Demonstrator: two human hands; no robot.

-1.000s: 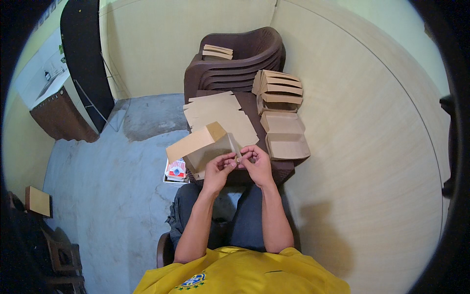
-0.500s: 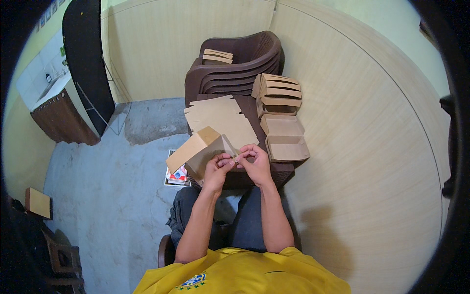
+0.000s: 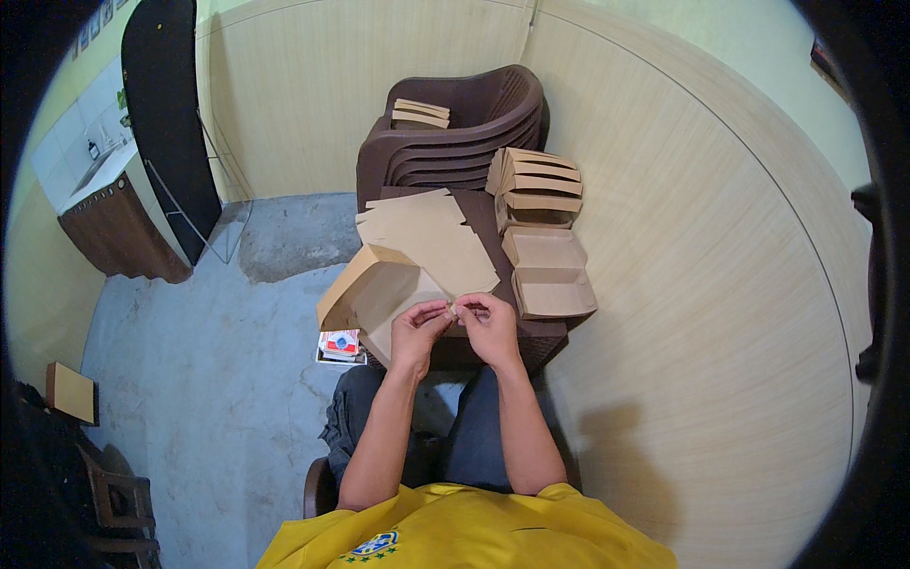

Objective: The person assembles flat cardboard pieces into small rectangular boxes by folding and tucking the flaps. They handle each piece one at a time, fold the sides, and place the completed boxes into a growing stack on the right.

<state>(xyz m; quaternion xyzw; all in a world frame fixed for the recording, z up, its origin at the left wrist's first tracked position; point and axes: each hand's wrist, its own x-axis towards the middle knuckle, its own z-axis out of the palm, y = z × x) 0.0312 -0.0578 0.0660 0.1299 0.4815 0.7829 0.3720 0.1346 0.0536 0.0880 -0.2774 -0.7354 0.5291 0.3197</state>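
Note:
A part-folded brown cardboard box [image 3: 387,296] rests over the near left of a dark brown table [image 3: 545,334], its far left wall standing up. My left hand [image 3: 420,337] and my right hand [image 3: 489,330] meet at the box's near right corner. Both are closed, thumbs and fingertips pinched together on the cardboard there. The exact fold between the fingertips is too small to make out. Just beyond the box lie flat cut cardboard blanks [image 3: 431,232] with notched edges.
Right of the blanks sit an open folded box [image 3: 553,289] and nested folded boxes [image 3: 540,180]. Behind stands a stack of brown plastic chairs [image 3: 445,152], with more folded cardboard [image 3: 421,114] on its seat. A small white container [image 3: 341,358] with red-and-white packs is low on the left.
The box has tipped lower and its far left wall now stands more upright. Both hands have shifted slightly nearer and still pinch at the corner.

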